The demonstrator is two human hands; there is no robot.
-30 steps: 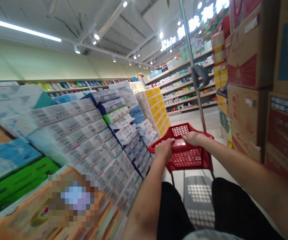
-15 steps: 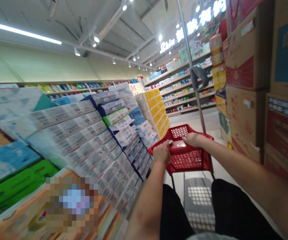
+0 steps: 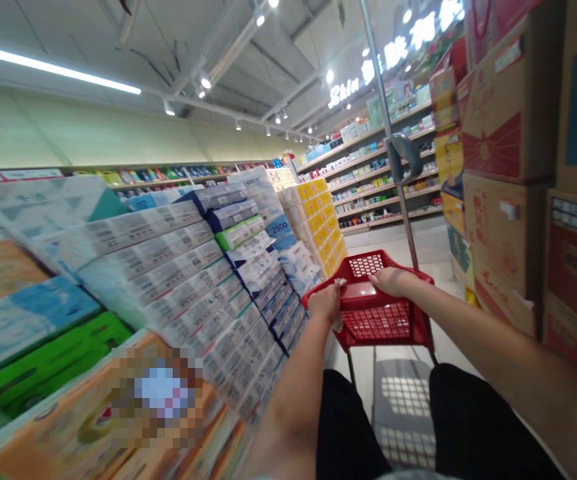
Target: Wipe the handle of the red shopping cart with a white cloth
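A red shopping cart (image 3: 378,323) with a mesh basket stands in front of me. My left hand (image 3: 325,302) is closed round the left part of its handle, with a small piece of something whitish, perhaps tissue, showing beside the fingers. My right hand (image 3: 391,281) is closed over the handle (image 3: 358,289) further right. A metal pole (image 3: 403,213) with a grey hook rises from the cart's right side. No goods can be made out in the basket.
Stacked tissue packs (image 3: 168,260) line the left side, with yellow-and-white packs (image 3: 321,220) beyond. Cardboard boxes (image 3: 503,233) are piled high on the right. Shelves of small goods (image 3: 368,180) stand across the far end. Pale floor shows beneath the cart.
The stacks, shelves and cart have shifted slightly to the right in view. Both hands keep their hold on the handle.
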